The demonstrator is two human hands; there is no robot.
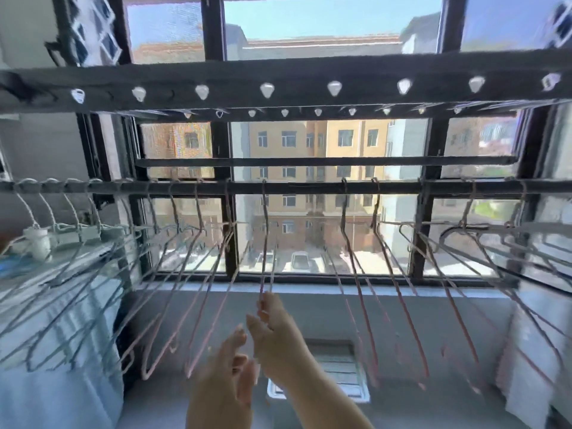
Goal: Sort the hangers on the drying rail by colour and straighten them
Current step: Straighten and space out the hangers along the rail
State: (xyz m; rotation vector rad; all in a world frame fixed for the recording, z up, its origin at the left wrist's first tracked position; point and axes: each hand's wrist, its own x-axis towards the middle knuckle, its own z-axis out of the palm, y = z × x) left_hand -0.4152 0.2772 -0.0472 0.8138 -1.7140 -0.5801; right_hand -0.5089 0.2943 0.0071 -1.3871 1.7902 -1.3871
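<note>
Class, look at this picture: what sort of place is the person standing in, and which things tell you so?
Probably an enclosed home balcony used for drying laundry: a drying rail hung with wire hangers, and large windows looking down on apartment blocks and parked cars.

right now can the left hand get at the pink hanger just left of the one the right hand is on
Probably yes. The left hand is open just below the right hand, and that pink hanger hangs free beside it, with nothing between them.

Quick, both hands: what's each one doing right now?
Left hand: open, holding nothing.
Right hand: fingertips pinching the bottom of a pink hanger.
</note>
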